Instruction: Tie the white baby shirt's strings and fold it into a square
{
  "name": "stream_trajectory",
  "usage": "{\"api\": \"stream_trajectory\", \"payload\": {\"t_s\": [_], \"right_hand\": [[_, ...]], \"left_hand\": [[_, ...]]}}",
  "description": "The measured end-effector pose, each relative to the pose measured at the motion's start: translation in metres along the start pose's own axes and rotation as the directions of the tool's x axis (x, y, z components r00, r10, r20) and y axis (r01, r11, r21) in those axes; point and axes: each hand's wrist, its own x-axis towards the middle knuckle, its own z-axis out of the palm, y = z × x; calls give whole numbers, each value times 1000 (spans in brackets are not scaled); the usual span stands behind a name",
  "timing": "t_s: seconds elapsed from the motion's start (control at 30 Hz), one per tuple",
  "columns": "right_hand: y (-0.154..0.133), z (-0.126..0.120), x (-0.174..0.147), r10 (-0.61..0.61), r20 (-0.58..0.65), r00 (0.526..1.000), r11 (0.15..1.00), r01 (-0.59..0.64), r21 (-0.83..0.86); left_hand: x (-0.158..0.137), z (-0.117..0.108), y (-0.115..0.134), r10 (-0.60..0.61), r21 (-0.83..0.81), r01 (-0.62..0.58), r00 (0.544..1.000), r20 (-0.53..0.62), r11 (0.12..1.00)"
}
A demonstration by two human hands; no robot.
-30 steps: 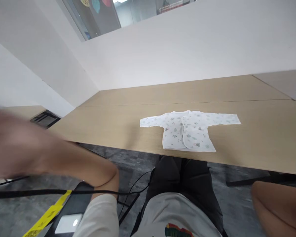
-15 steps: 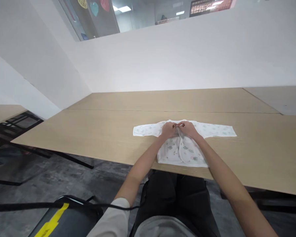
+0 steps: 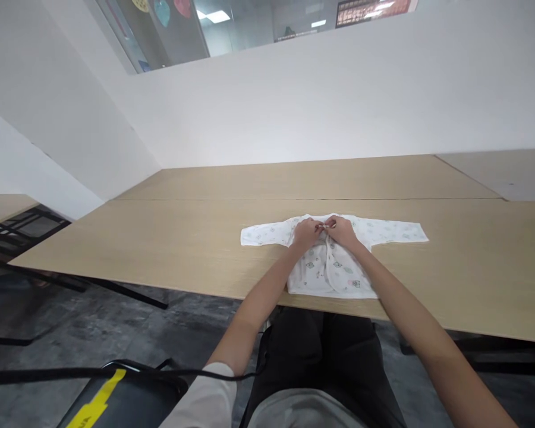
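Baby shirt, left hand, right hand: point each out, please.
baby shirt [image 3: 339, 279], head view, lower front panel.
left hand [image 3: 307, 232], head view, back of hand.
right hand [image 3: 342, 232], head view, back of hand.

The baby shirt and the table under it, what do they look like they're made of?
The baby shirt looks like thin, soft cotton knit, matte white with small prints; it wrinkles where both hands pinch the neckline. The table looks like light wood-grain laminate with a smooth, faintly satin surface, though it could be veneer.
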Motion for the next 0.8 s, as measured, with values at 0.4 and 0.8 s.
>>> {"api": "stream_trajectory", "payload": {"t_s": [0.4,0.8], "right_hand": [[11,-9,1,70,102,992,916,-104,388],[14,-9,2,-110,34,993,919,88,385]], "left_hand": [[0,3,1,-40,-283,26,998,-46,959],[3,10,-4,-88,-454,43,993,-80,890]]}}
